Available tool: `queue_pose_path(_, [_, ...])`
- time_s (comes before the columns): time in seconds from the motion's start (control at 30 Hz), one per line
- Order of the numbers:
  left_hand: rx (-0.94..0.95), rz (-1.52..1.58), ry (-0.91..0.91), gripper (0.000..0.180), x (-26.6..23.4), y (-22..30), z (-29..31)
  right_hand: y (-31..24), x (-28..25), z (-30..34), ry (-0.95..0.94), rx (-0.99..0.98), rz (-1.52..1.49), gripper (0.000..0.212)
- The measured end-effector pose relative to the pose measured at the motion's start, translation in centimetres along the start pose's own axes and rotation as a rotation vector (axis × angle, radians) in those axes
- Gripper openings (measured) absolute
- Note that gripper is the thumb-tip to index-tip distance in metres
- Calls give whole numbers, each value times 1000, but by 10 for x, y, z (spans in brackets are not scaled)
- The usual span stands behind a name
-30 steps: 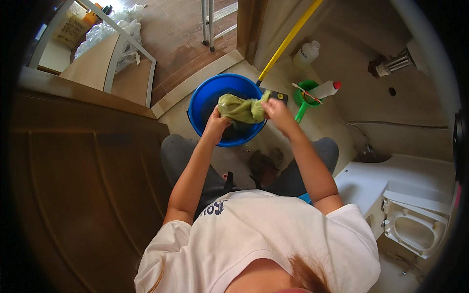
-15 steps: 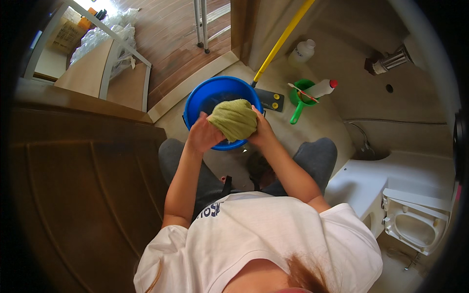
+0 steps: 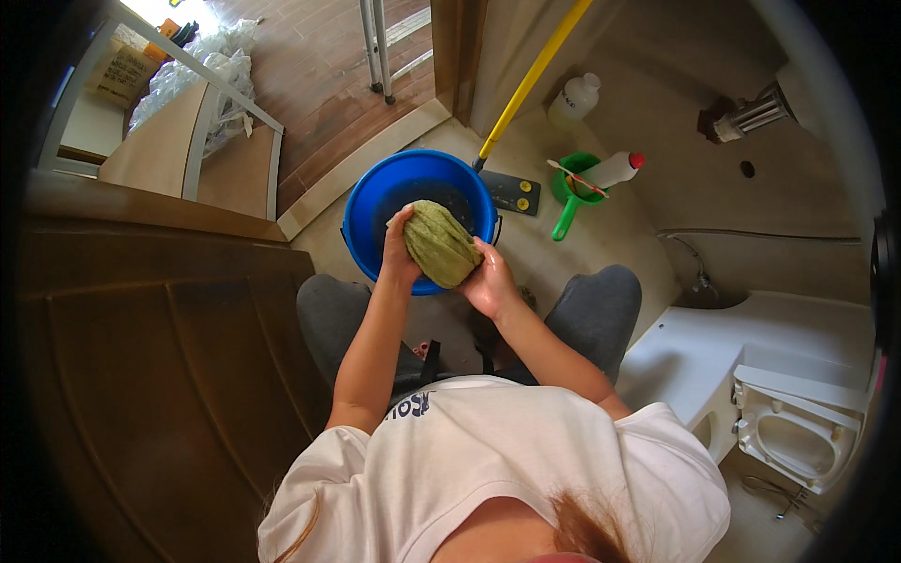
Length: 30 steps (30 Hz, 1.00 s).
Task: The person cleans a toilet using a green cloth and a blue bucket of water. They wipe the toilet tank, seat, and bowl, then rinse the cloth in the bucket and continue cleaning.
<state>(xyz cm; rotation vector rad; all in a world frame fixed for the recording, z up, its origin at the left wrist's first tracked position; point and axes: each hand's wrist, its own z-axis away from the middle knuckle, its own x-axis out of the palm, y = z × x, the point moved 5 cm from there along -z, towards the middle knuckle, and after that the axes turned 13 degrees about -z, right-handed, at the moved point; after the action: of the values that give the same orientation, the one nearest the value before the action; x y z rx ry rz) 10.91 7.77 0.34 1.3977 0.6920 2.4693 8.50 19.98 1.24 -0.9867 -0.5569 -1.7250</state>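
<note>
Right at the centre of the frame, both hands close around a bunched green cloth (image 3: 439, 244), which sits over the near rim of a round blue bucket (image 3: 375, 202) in the upper middle of the picture. The left hand (image 3: 399, 253) wraps the cloth's left side, fingers curled onto the fabric, while the right hand (image 3: 488, 281) cups it from the lower right with the fingers pressed against it; so the cloth is gripped between the 2 hands, just above the bucket's front edge. Inside the bucket the bottom looks dark, though whether it holds water I cannot tell. Behind the bucket, toward the upper middle, a yellow mop handle (image 3: 530, 80) slants up to the top edge from a dark flat mop head (image 3: 511, 192) lying on the pale floor just beside the bucket. To the right of that stands a green jug (image 3: 570, 192) with a white spray bottle (image 3: 615, 171), red-capped, lying across its top, and a white plastic bottle (image 3: 572, 98) stands farther up by the wall. A white toilet (image 3: 798, 441) fills the lower right of the frame, and a brown wooden door (image 3: 141, 375) takes up the left side.
</note>
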Motion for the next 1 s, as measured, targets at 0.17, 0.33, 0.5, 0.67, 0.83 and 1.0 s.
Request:
queue_pose_path(0.17, [163, -345, -27, 29, 42, 9, 26, 1, 28, 12, -96, 166, -55, 50])
queue_pose_path(0.33, [483, -509, 46, 22, 65, 31, 47, -15, 42, -17, -181, 2, 21, 28])
queue_pose_path(0.5, [68, -66, 127, 24, 31, 26, 21, -51, 77, -29, -335, -529, 742, 11])
queue_pose_path(0.67, [-190, -145, -163, 25, 21, 1, -14, -48, 110, -16, -560, -744, 1488, 13])
queue_pose_path(0.83, [-302, -713, -333, 27, 10, -10, -41, -23, 109, -8, -805, -1056, 1818, 10])
queue_pose_path(1.0, [-391, -1535, -642, 29, 7, 0, -56, 12, 112, -4, -1044, -1041, 2030, 12])
